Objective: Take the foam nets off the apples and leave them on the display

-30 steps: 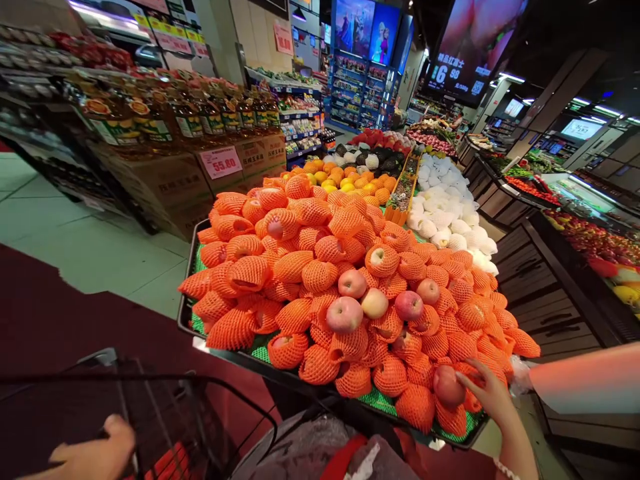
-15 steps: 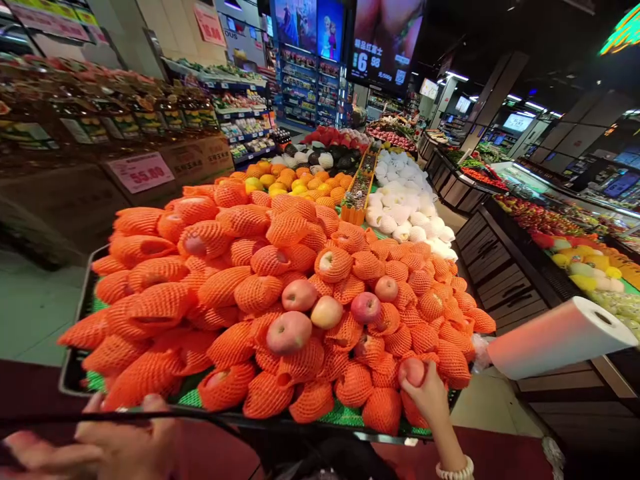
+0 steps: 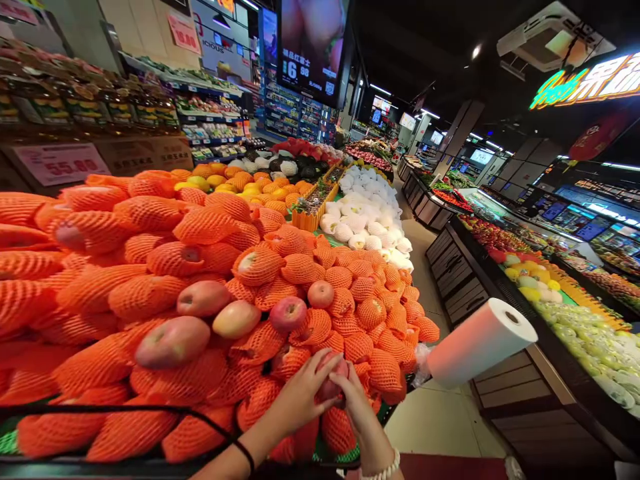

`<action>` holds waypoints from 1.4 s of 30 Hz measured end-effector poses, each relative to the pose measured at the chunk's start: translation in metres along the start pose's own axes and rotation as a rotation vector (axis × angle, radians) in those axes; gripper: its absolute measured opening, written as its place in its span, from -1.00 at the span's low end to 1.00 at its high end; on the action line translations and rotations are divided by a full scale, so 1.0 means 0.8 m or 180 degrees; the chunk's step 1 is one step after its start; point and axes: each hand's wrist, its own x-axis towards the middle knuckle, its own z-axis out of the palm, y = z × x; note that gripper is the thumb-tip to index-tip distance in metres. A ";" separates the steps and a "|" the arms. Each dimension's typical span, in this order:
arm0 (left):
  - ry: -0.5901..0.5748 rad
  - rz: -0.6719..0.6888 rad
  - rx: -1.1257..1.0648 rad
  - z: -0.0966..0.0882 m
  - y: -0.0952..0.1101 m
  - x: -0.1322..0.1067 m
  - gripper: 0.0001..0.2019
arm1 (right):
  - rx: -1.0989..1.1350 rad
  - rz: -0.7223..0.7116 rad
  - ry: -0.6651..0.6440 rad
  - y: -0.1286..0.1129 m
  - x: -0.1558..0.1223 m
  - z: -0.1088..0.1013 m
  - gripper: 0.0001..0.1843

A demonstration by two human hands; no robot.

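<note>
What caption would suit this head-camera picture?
Both hands, left hand and right hand, grasp one bare apple among net-wrapped apples.

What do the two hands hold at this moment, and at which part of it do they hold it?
Both hands hold one bare red apple above the netted fruit: the left hand grips its left side and top, the right hand its right side and underside.

Plastic bag roll at right, white-netted fruit behind, price sign far left.

Price card on the cardboard boxes at left: "55.80". Overhead screen shows "6.98" (Chinese characters above it, too small to make out). Red wall tag: "16.80".
</note>
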 end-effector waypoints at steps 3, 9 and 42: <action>0.0264 -0.0112 0.0177 0.021 -0.015 0.005 -0.32 | -0.0217 -0.0096 -0.0046 -0.033 0.001 -0.027 -0.37; 0.0617 0.0028 0.0736 0.020 -0.029 -0.007 -0.30 | -0.1719 -0.1718 0.1029 -0.115 0.083 -0.085 -0.63; -0.1068 0.0573 0.0708 0.004 -0.026 -0.011 -0.25 | -0.1906 -0.2015 0.2028 -0.122 0.066 -0.113 -0.19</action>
